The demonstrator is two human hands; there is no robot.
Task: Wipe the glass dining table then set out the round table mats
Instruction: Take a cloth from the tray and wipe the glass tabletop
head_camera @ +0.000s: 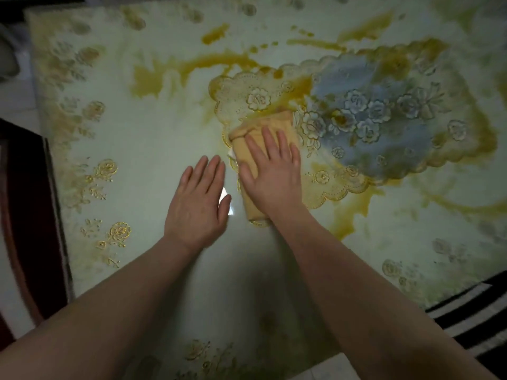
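Note:
The glass table (pixel 142 138) fills the view, pale green with gold flower patterns under the glass and yellow-brown smears (pixel 208 64) across its middle and right. My right hand (pixel 271 171) lies flat, fingers spread, pressing a folded yellow cloth (pixel 263 127) onto the glass. The cloth rests on the lacy scalloped centre pattern (pixel 384 119), whose middle is blue-grey. My left hand (pixel 199 201) is flat on the glass just left of the cloth, fingers together, holding nothing. No round mats are in view.
A dark red wooden chair or frame (pixel 24 215) stands at the table's left edge. A black-and-white striped fabric (pixel 472 319) lies past the table's right front corner. A pale object (pixel 6 56) sits beyond the far left corner.

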